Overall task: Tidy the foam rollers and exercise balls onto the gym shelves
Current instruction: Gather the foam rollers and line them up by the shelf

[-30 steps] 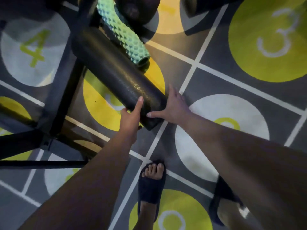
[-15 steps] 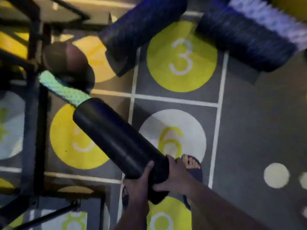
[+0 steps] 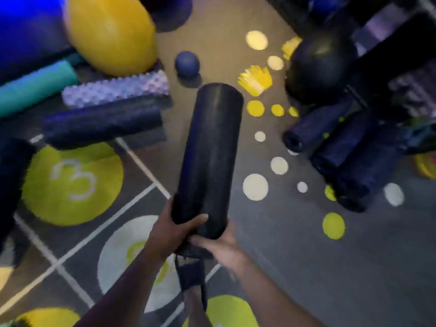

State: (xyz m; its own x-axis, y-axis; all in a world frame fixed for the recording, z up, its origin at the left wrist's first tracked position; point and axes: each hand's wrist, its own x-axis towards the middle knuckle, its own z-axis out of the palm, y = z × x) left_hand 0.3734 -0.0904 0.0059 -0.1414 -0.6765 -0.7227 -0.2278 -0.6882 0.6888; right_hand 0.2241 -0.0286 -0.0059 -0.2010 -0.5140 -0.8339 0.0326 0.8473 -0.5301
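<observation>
My left hand [image 3: 172,230] is wrapped round the near end of the black foam roller [image 3: 210,156], thumb laid across its front, and my right hand [image 3: 221,246] cups the same end from below and to the right, so both hands are clamped on it close together. I hold the roller in front of me, near end low above my sandalled foot [image 3: 192,277], its length pointing away from me with the far end tipped up. Past that end a small blue ball [image 3: 187,64] sits on the grey floor [image 3: 283,256]. To my left lie a lilac knobbly roller [image 3: 115,90], a dark blue roller [image 3: 103,125] just beside it and a teal roller [image 3: 35,88], with a big yellow exercise ball [image 3: 111,31] behind them. To my right a black exercise ball [image 3: 320,64] rests near a cluster of dark rollers [image 3: 349,156]. A green circle marked 3 [image 3: 73,180] is painted on the floor at my left. The view is blurred at the edges.
</observation>
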